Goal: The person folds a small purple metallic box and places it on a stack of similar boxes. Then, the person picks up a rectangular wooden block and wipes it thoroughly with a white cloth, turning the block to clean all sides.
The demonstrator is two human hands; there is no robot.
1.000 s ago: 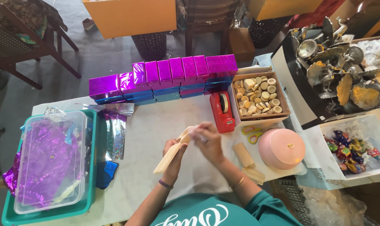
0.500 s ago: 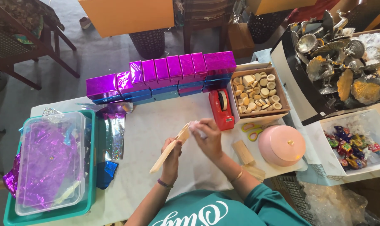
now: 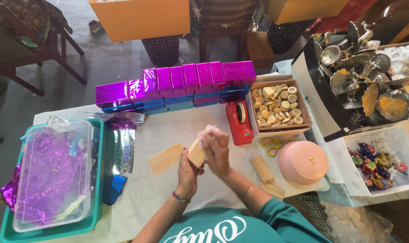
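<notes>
The small wooden box [image 3: 196, 153] sits clamped in both hands, left hand [image 3: 187, 170] under, right hand [image 3: 215, 146] on top. Best to hold it steady, above the table [image 3: 168, 130].

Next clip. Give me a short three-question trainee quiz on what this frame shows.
1. True or false: the red tape dispenser stands left of the box of wooden discs.
2. What do the left hand and right hand hold together?
3. The purple wrapped boxes are: A) scattered, B) in a row, C) in the teal tray.

Key: 1 true. 2 A small wooden block. 3 B.
</notes>
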